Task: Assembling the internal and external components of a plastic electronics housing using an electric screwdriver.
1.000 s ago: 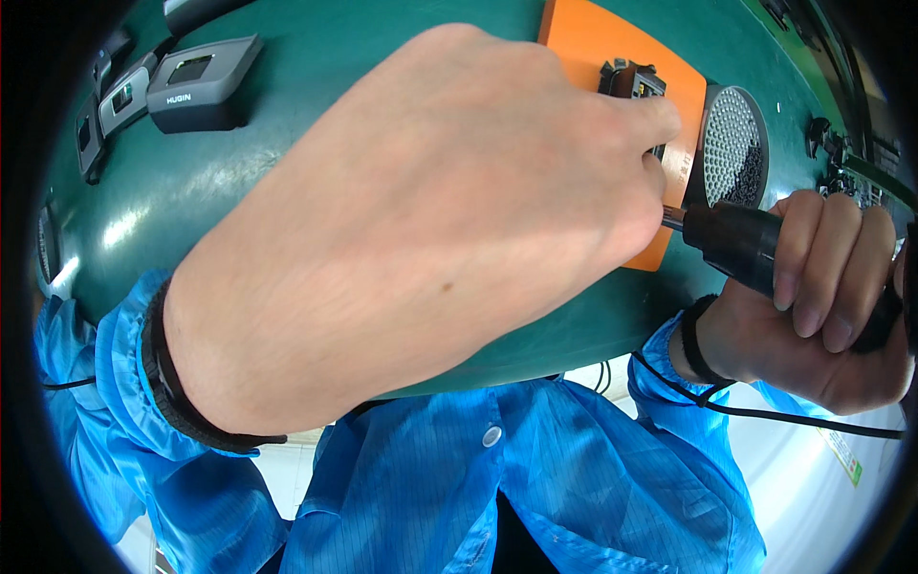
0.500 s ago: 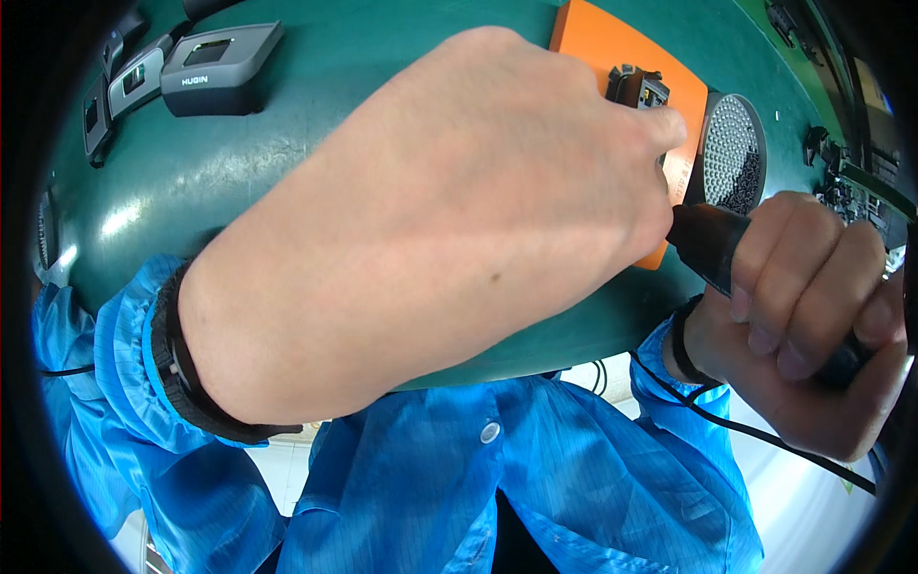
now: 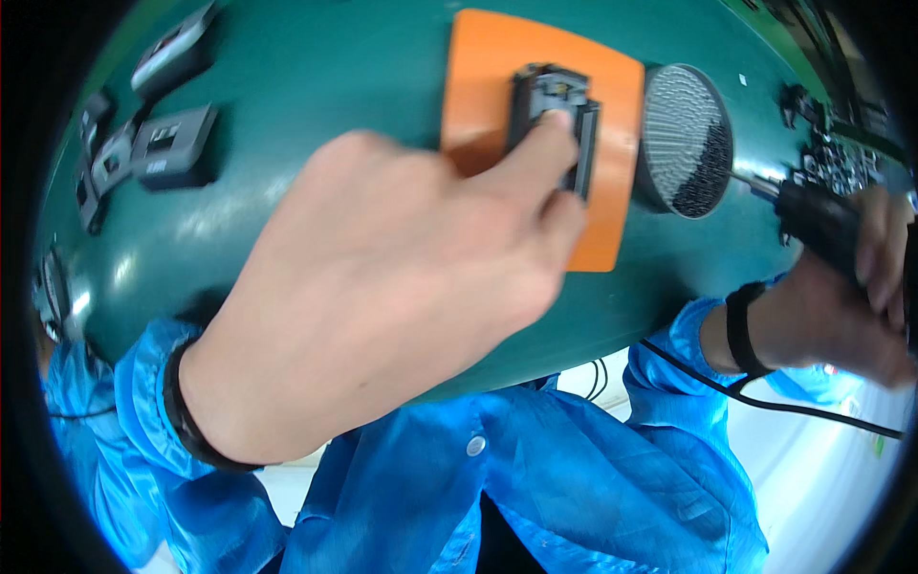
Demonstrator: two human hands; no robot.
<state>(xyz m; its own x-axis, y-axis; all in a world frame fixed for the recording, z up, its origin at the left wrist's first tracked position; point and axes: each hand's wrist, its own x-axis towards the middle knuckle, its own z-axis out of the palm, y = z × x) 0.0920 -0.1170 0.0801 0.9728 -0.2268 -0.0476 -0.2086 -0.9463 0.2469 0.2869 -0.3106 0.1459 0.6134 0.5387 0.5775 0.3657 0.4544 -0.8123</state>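
My left hand (image 3: 421,239) reaches across the bench with its index finger on top of a small black device with open inner parts (image 3: 557,88). The other fingers are curled round the near end of the device, partly hidden under the hand. Beneath it lies an orange mat (image 3: 612,172). In my right hand (image 3: 851,297), blurred by motion, is a black electric screwdriver (image 3: 813,215). Its thin metal bit points left, with the tip at the right rim of a round dish (image 3: 674,105) that holds many tiny black screws (image 3: 706,177).
Several grey-and-black device housings (image 3: 172,143) lie at the left of the green bench (image 3: 316,67). Small black and metallic parts (image 3: 832,163) are piled at the far right. A black cable (image 3: 803,411) runs from my right wrist strap.
The screwdriver has moved right, from beside the device to the screw dish. My left hand has shifted left and down, showing more of the device. The head view has shifted too.
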